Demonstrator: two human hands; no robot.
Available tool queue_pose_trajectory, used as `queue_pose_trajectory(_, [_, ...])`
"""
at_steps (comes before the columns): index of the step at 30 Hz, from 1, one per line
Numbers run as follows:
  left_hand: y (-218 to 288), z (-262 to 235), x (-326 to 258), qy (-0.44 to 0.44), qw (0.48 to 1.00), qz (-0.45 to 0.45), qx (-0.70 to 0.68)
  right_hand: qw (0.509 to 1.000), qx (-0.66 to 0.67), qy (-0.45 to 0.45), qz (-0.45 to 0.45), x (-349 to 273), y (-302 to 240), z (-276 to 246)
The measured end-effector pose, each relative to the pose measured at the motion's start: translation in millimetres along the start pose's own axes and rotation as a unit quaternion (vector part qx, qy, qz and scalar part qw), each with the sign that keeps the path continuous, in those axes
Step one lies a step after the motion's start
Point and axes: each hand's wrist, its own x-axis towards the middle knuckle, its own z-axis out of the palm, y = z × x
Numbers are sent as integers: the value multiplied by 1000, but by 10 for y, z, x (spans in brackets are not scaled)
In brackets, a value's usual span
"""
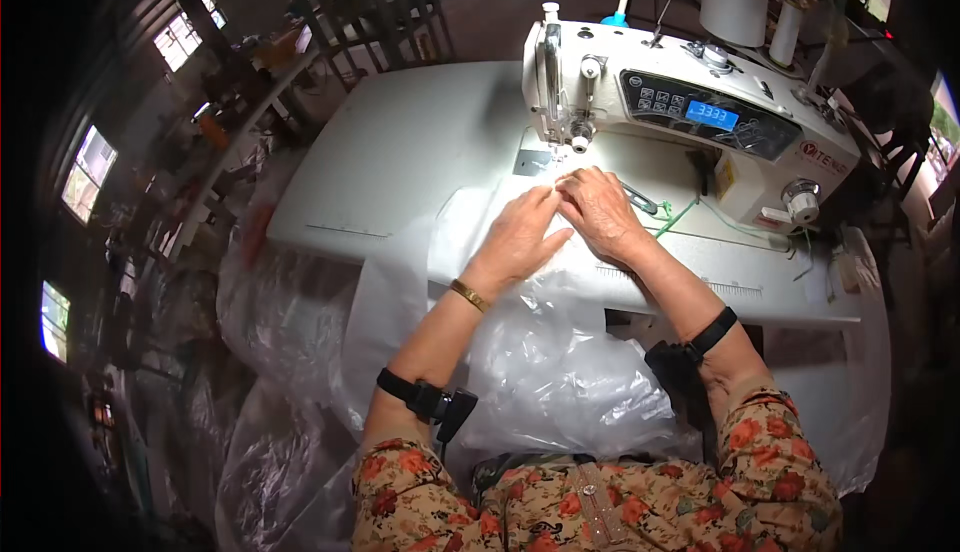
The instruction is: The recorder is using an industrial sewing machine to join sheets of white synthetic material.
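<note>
A white sewing machine (615,82) stands on a pale table, its lamp lighting the needle area. Under the presser foot (558,155) runs the edge of a translucent white plastic sheet (560,352), which drapes over the front edge onto my lap. My left hand (520,237) lies on the sheet in front of the foot, its thumb stretched away from the fingers. Close beside it, my right hand (600,214) pinches the sheet with bent fingers near the needle. The fingertips of both hands almost meet, and the sheet partly hides under them.
Right of my right hand lie dark thread snips (638,198) and green thread (680,217). The machine's lit control panel (710,115) faces me. Thread cones (735,4) stand behind it. More plastic sheeting (280,432) hangs at the left, and a wooden chair (375,22) stands beyond the table (400,142).
</note>
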Motion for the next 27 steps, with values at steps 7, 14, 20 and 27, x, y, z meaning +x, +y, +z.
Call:
queue_pose_trajectory(7, [-82, -114, 66, -41, 999, 15, -9, 999, 20, 27, -31, -34, 58, 16])
queue_pose_trajectory(14, [-110, -118, 170, -25, 999, 14, -19, 999, -5, 29, -46, -38, 64, 40])
queue_pose_trajectory(20, [-187, -93, 207, -36, 999, 0, -17, 998, -10, 45, -38, -27, 87, 92])
queue_pose_trajectory(27, [-220, -70, 271, -28, 1000, 2, -9, 999, -41, 25, -11, -13, 50, 90])
